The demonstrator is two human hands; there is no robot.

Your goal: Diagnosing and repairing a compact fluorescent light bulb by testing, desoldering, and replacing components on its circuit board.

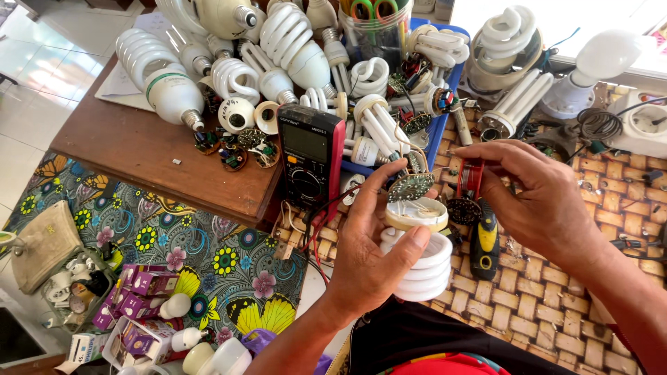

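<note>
1. A work surface with a woven-basket pattern [556, 292] fills the right side; a brown wooden table [139, 149] stands to the left, and a butterfly-and-flower cloth [208, 257] lies below it.

2. The left hand [368, 257] holds a white spiral lamp [420, 260] just above the woven surface, near the lower middle. Its fingers are wrapped around the spiral tube, thumb pressed across the front. The lamp's long axis runs roughly upright – opened base up, coils down.

3. A small round circuit board [411, 187] tilts up from the open base on thin wires.

4. The right hand [542, 201] hovers just right of the board, fingertips drawn together near a red part; what they pinch is hard to make out.

5. A yellow-and-black handled tool [484, 243] lies beside the lamp, partly behind the right hand.

6. A red-edged black multimeter [310, 156] stands just left of the board, its leads trailing down behind the left hand.

7. Behind it, a heap of spiral and tube lamps [278, 55] covers the table and a blue tray [441, 111].

8. Lower left – small purple boxes [149, 285] and white bulbs in a bin, cut off by the edge, beside a tan pouch [42, 243].
</note>
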